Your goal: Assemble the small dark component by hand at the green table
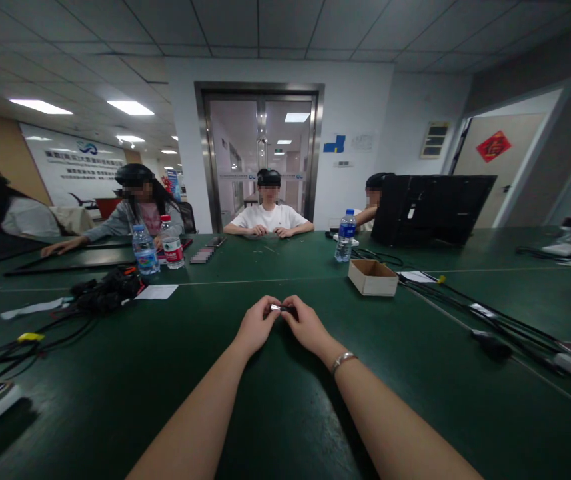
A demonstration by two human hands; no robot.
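Observation:
Both my hands meet just above the green table [205,347], in the middle of the head view. Between them is a small slim object [276,307], silver at its left part and black at its right; its exact kind is too small to make out. My left hand [255,327] pinches the silver part. Fingers of my right hand [308,327], whose wrist wears a metal band, close on the black part. Some of the object is hidden behind the fingers.
An open cardboard box [372,279] sits ahead to the right, near a blue-labelled water bottle [346,237]. Black cables [505,320] run along the right. Two bottles and a black bundle [108,290] lie left. A person [269,213] sits opposite; others sit around the table.

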